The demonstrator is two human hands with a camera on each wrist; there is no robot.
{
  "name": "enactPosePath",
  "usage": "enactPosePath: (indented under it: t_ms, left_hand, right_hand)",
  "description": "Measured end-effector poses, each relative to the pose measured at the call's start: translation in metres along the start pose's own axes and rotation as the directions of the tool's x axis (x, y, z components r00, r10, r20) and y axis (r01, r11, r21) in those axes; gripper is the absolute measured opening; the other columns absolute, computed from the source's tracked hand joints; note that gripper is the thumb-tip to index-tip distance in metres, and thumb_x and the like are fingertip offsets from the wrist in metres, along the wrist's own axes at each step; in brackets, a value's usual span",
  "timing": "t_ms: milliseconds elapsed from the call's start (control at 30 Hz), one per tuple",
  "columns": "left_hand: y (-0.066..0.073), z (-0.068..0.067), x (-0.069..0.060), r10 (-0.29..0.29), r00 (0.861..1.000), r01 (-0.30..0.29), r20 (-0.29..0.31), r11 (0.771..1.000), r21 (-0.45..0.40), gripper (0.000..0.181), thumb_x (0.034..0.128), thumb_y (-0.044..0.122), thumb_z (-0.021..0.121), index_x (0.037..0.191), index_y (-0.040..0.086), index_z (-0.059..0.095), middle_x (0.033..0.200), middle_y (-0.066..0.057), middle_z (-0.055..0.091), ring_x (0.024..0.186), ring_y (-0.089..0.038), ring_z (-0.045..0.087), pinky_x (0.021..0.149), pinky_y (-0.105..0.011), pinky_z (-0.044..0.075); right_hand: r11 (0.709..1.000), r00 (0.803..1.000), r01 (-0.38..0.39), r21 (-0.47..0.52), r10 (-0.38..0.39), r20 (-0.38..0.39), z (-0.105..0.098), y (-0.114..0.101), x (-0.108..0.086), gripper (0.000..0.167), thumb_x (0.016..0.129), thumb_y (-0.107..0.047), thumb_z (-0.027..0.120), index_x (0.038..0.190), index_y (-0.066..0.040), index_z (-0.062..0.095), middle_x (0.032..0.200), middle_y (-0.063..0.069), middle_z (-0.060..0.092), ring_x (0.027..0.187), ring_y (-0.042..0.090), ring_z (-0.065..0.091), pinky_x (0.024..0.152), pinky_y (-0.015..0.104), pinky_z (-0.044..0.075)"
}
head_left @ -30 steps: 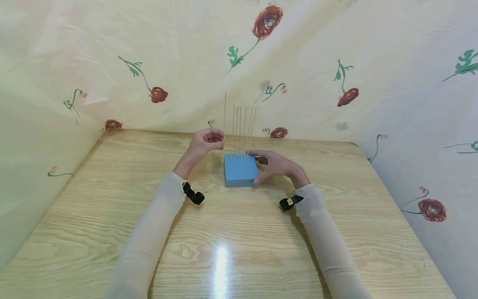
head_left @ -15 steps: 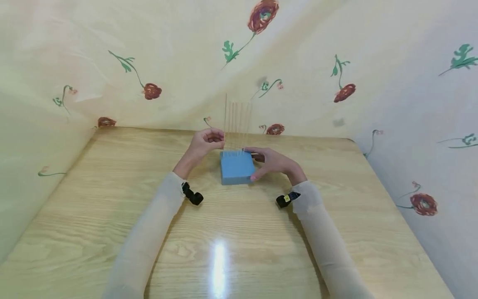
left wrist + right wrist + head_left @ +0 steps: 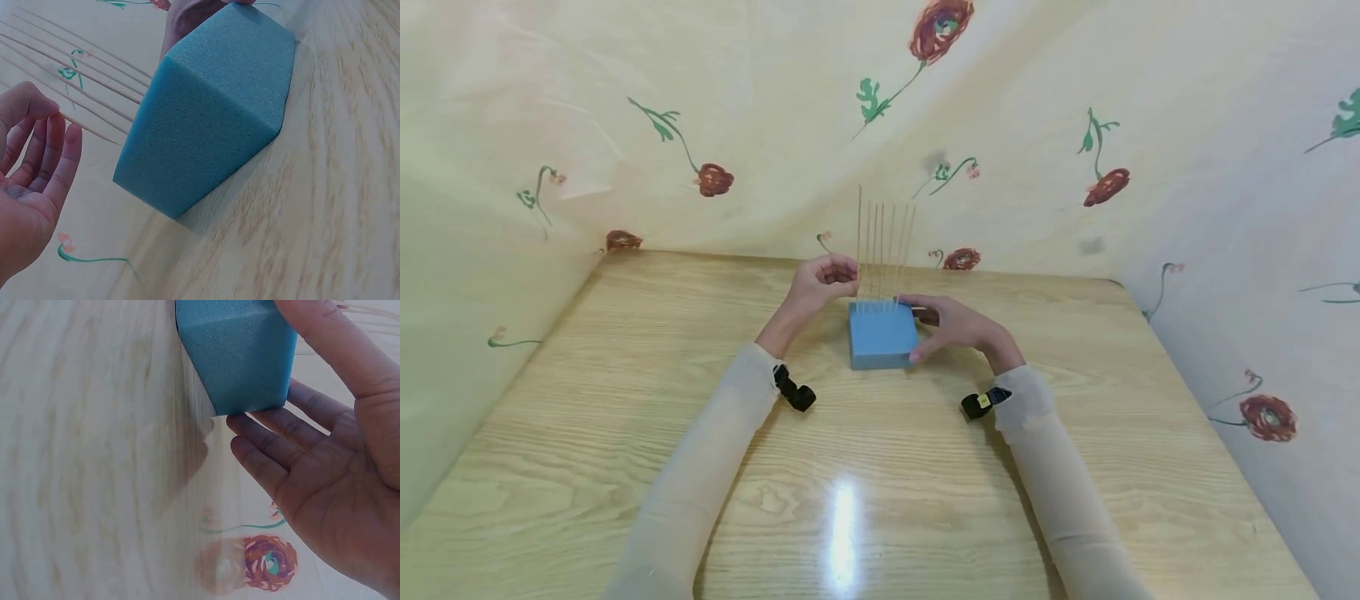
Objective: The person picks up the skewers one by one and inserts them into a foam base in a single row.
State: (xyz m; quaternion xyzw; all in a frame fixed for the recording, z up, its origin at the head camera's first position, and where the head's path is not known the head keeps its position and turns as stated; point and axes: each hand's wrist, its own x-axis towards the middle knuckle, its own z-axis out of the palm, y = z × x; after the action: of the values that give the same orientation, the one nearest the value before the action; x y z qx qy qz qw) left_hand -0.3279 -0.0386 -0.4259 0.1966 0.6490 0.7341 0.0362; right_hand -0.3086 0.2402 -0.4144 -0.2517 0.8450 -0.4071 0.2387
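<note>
A blue foam block (image 3: 883,337) sits on the wooden table, with several thin wooden sticks (image 3: 891,250) standing upright in a row along its far edge. My left hand (image 3: 822,283) pinches another stick (image 3: 87,129) between thumb and fingertips and holds it upright at the block's far left corner. Its lower tip meets the block's top edge in the left wrist view; I cannot tell whether it is pushed in. My right hand (image 3: 951,325) holds the block's right side, thumb (image 3: 331,337) at the near corner and fingers at the far side.
The wooden table (image 3: 887,467) spreads around the block and toward me. Behind it and at both sides hangs a pale floral cloth (image 3: 775,125). A small black camera is strapped to each wrist, over light sleeves (image 3: 692,475).
My left hand has shifted slightly right with its stick, from beside the block to over its far left corner. My right hand keeps its hold on the block. The head view has swayed a little.
</note>
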Motion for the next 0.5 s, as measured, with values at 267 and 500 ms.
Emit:
enactPosePath:
  t_ms: [267, 500]
  left_hand:
    - [-0.0022, -0.0006, 0.0006, 0.014, 1.0, -0.014, 0.001, 1.0, 0.014, 0.017, 0.091, -0.007, 0.068, 0.106, 0.002, 0.068, 0.095, -0.008, 0.07, 0.085, -0.013, 0.065, 0.076, -0.02, 0.057]
    - [-0.005, 0.0003, 0.001, 0.018, 1.0, -0.018, 0.001, 1.0, 0.007, 0.017, 0.0908, -0.007, 0.069, 0.106, 0.001, 0.068, 0.097, -0.011, 0.07, 0.085, -0.012, 0.066, 0.076, -0.021, 0.057]
  right_hand:
    - [1.0, 1.0, 0.002, 0.008, -0.002, -0.005, -0.0001, -0.0003, -0.0003, 0.107, 0.075, -0.019, 0.093, 0.161, -0.01, 0.029, 0.167, 0.013, 0.028, 0.153, 0.038, 0.03, 0.125, 0.052, 0.028]
    - [1.0, 1.0, 0.008, 0.015, -0.007, -0.007, 0.0008, 0.0013, -0.001, 0.109, 0.073, -0.02, 0.094, 0.161, -0.01, 0.03, 0.167, 0.011, 0.029, 0.154, 0.035, 0.029, 0.125, 0.05, 0.028]
